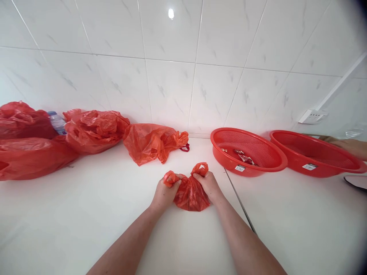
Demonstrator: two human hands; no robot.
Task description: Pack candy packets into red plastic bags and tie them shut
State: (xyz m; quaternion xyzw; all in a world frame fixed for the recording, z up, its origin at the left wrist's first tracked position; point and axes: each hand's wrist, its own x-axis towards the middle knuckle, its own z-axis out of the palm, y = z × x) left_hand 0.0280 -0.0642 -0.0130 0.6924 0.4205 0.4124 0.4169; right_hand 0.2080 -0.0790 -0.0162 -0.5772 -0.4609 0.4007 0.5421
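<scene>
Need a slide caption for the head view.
Two bare hands grip a small red plastic bag on a white table, left of two round red plastic baskets.

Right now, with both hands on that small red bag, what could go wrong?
The thin plastic of the small red bag could tear where the left hand and right hand grip its gathered top. If one hand slips, the top might fall open. The right forearm also lies close to the nearer red basket, so a wide swing could perhaps nudge it.
</scene>
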